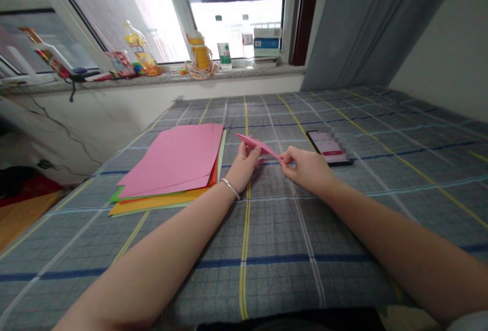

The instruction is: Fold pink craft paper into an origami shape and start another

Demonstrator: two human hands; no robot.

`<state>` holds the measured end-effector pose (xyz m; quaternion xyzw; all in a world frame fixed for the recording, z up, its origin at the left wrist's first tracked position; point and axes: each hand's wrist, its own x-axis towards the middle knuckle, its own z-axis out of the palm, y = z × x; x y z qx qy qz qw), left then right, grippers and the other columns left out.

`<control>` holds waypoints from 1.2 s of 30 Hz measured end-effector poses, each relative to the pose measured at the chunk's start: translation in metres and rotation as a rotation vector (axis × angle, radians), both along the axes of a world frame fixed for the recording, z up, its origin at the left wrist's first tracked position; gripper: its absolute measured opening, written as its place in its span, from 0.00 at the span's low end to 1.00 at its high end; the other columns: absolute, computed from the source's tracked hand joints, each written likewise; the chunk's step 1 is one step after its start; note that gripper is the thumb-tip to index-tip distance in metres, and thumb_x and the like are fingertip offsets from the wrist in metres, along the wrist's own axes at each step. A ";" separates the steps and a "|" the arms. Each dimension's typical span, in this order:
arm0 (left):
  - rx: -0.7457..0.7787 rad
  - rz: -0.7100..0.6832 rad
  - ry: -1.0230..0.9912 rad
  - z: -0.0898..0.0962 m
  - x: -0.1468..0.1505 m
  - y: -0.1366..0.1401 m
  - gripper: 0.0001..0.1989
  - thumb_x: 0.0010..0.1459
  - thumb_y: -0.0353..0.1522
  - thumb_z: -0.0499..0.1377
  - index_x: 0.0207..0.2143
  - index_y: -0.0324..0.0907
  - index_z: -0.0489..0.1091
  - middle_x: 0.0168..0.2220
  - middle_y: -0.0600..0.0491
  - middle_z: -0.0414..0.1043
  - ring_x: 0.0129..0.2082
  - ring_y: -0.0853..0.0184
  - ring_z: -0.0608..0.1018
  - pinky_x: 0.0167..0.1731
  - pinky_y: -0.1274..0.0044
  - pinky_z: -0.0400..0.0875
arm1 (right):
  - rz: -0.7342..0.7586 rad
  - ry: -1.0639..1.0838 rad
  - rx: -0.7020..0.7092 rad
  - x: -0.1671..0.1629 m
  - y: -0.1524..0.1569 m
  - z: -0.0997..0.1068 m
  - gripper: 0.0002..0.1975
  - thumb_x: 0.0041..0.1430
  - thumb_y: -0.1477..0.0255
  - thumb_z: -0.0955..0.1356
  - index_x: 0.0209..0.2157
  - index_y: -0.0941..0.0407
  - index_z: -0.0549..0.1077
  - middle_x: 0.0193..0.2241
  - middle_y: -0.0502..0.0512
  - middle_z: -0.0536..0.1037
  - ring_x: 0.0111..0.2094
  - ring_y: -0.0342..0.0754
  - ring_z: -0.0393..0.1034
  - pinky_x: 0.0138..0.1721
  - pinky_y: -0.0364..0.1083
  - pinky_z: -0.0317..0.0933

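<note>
A narrow folded piece of pink paper (266,147) is held between my two hands, just above the plaid cloth. My left hand (245,164), with a silver bangle at the wrist, pinches its left part between thumb and fingers. At the paper's right end, my right hand (305,167) grips the thin tip between thumb and forefinger. Beside my left hand lies a stack of coloured paper (175,158), pink sheets on top with orange, yellow and green edges showing below. To the right of my right hand rests a phone (330,147) with its screen lit.
A grey plaid cloth (278,234) covers the surface under my arms. Along the windowsill (244,72) stand a yellow cup (201,54), an orange drink bottle (141,49), clear bottles and a blue-and-white box (267,43). A grey curtain (354,26) hangs at the right.
</note>
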<state>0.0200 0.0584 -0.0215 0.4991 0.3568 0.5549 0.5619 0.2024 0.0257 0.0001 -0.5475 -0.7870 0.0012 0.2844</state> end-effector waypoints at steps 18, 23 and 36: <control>0.133 -0.244 0.037 -0.003 0.001 -0.003 0.37 0.54 0.37 0.64 0.62 0.55 0.49 0.69 0.49 0.39 0.64 0.56 0.58 0.61 0.59 0.55 | 0.360 0.435 -0.288 -0.004 0.007 -0.009 0.16 0.55 0.75 0.67 0.47 0.54 0.70 0.45 0.54 0.76 0.37 0.44 0.75 0.37 0.44 0.68; 0.105 -0.207 0.052 -0.004 0.003 -0.005 0.33 0.54 0.35 0.64 0.58 0.51 0.52 0.67 0.45 0.46 0.60 0.58 0.65 0.59 0.59 0.58 | 0.349 0.606 -0.421 -0.008 0.009 -0.014 0.15 0.56 0.71 0.67 0.46 0.54 0.70 0.41 0.54 0.78 0.29 0.43 0.74 0.29 0.43 0.69; 0.078 -0.216 0.103 -0.001 0.005 -0.007 0.29 0.52 0.34 0.65 0.56 0.48 0.60 0.62 0.45 0.56 0.51 0.58 0.74 0.53 0.60 0.68 | 0.301 0.687 -0.516 -0.010 0.009 -0.012 0.15 0.57 0.70 0.68 0.47 0.55 0.67 0.47 0.57 0.76 0.25 0.39 0.73 0.22 0.39 0.68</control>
